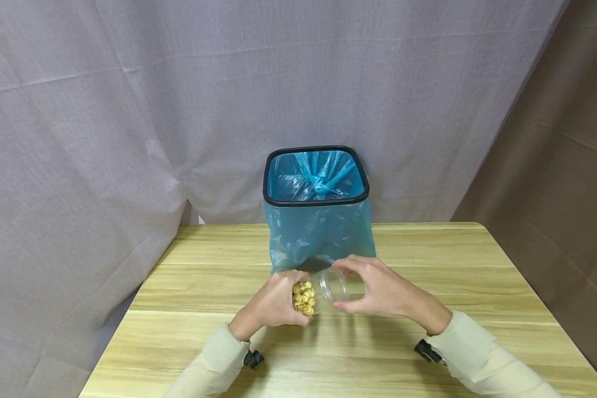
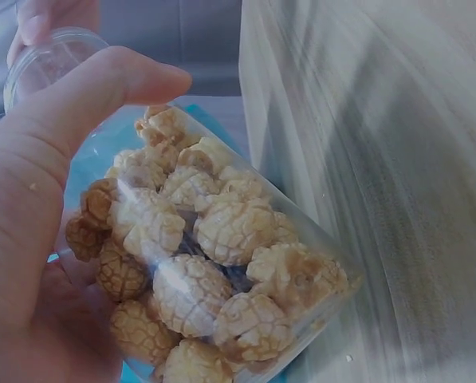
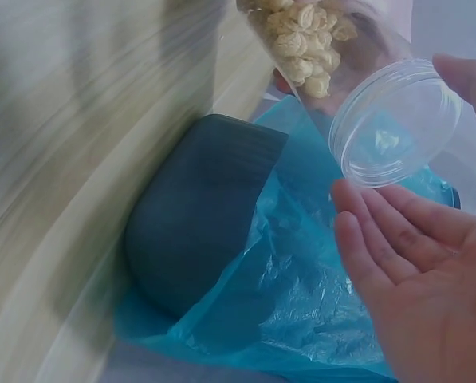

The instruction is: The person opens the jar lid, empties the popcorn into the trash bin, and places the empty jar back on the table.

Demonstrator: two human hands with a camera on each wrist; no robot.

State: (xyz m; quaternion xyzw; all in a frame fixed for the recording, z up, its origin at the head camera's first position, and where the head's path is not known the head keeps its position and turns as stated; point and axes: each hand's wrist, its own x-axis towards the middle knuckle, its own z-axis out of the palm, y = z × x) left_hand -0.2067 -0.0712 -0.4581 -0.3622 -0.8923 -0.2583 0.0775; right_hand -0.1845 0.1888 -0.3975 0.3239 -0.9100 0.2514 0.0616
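Note:
My left hand (image 1: 277, 301) grips a clear plastic jar (image 2: 321, 247), tilted on its side above the table. Pale yellow popcorn (image 1: 303, 298) fills the end of the jar near my left palm. At the jar's other end, my right hand (image 1: 378, 284) pinches a clear round lid (image 3: 401, 120) by its rim, between thumb and fingertips. I cannot tell whether the lid still touches the jar. In the left wrist view, the left thumb lies across the jar while pieces of popcorn (image 2: 194, 291) show through the wall.
Behind the hands, a dark grey bin (image 3: 198, 207) with a black rim (image 1: 315, 203) stands on the wooden table (image 1: 199, 287). A blue bag (image 1: 323, 226) lines it and hangs over its outside. Grey curtain (image 1: 229, 99) hangs behind, brown curtain (image 1: 552, 166) at right.

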